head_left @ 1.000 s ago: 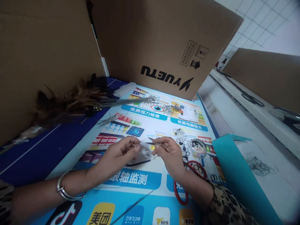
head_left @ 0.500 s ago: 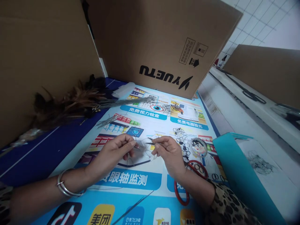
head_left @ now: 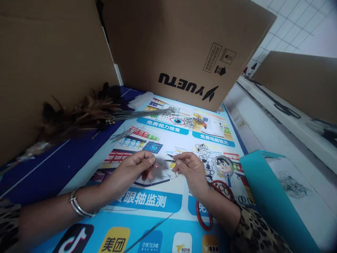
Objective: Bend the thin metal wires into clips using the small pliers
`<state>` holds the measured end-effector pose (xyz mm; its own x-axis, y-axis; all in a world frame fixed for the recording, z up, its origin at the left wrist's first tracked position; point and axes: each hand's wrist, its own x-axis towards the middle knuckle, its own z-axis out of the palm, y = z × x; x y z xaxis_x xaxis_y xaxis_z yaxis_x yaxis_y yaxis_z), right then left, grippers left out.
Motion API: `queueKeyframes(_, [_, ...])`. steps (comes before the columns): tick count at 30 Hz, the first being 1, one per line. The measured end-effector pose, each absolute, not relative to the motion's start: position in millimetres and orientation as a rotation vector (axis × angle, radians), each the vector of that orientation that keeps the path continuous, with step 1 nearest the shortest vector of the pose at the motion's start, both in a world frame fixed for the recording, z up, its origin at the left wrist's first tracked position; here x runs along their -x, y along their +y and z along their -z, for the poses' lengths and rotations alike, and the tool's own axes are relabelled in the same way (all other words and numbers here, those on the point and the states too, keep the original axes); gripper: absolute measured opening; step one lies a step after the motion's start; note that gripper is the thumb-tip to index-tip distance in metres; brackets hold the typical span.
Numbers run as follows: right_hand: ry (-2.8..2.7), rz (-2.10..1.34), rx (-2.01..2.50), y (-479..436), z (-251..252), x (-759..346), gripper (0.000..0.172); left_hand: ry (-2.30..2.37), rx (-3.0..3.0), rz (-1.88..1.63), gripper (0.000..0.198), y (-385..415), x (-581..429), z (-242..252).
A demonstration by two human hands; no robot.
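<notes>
My left hand (head_left: 139, 163) is closed in a pinch, with thin wire (head_left: 159, 162) at its fingertips. A small pinkish spot shows beside those fingers, too blurred to name. Opposite it, my right hand (head_left: 191, 172) is closed, its thumb and forefinger pressed together. Two dark pointed blades jut left from its fingers, apart from each other. Red handle loops of scissors (head_left: 204, 219) show on either side of my right wrist; the scissors' middle is hidden by the hand. Fine bent wire (head_left: 168, 174) hangs between the hands, above the printed mat (head_left: 158, 218).
Straight wires (head_left: 147, 113) lie behind, near brown feathers (head_left: 89, 105). Several small dark rings (head_left: 209, 168) and a clear tape roll (head_left: 224, 166) are by my right hand. A teal box (head_left: 273, 196) and tangled wire (head_left: 293, 184) stand right. A cardboard box (head_left: 184, 45) rises behind.
The view has shifted slightly. My left fingers have turned a little, and the pinkish spot now shows beside them. Both hands remain closed, close to the same places.
</notes>
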<state>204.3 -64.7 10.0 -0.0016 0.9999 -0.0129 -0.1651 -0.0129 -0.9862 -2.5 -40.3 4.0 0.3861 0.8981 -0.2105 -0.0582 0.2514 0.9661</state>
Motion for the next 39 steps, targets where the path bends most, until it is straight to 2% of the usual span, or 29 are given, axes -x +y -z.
queueKeyframes(20, [-1.084,-1.310,1.078,-63.7,-7.9,-204.1,0.017,0.905,-1.130,-0.793,0.033,-38.1,0.0,-2.9])
queueKeyframes(26, [-1.077,-1.320,1.080,-64.4,-7.8,-204.0,0.017,1.014,-1.486,-0.870,0.029,-39.5,1.9,-5.5])
queueKeyframes(33, [-1.084,-1.323,1.054,-66.5,-7.3,-200.8,0.016,0.945,-2.299,-1.122,0.030,-35.1,3.2,8.8])
queueKeyframes(39, [-1.069,-1.329,1.048,-67.1,-4.6,-199.5,0.018,0.891,-2.466,-1.061,0.026,-32.5,1.8,13.1])
